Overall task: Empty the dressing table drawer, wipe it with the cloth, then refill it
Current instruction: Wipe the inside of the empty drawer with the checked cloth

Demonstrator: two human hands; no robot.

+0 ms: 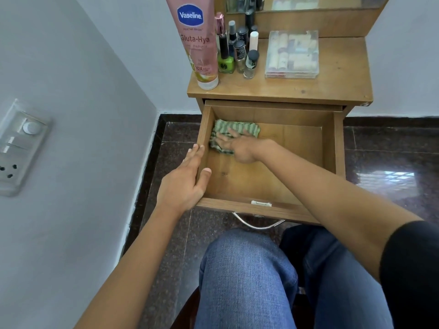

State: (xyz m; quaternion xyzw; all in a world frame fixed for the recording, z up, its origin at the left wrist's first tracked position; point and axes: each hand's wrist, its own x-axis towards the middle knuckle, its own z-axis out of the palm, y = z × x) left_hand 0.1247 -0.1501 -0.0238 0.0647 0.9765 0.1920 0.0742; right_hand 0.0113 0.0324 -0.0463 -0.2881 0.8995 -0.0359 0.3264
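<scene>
I am wiping the inside of the drawer (329, 148), which is pulled out in the middle of the frame, so the wiping step is the one in hand. My right hand (237, 146) is lying flat, fingers spread, pressing the striped green cloth (240, 127) onto the drawer floor in its upper left corner. My left hand (184, 184) is steadying the drawer at its left wall, thumb inside the rim and fingers stretched along the outside, clasping the wood between them.

Nothing but the cloth is showing in the drawer, so I am judging the emptying done. The things look parked on the dressing table top (337, 86) in the upper part of the frame: a pink lotion tube (197, 43) at the left, a cluster of small bottles (238, 54) beside it, and a clear plastic box (293, 54) to the right.

The right and lower parts of the drawer floor are lying bare of the cloth, so the next move, as I judge it, is calling for a sweep across to the right and down toward the front edge, with my left hand holding the drawer from sliding. Only then refilling.
</scene>
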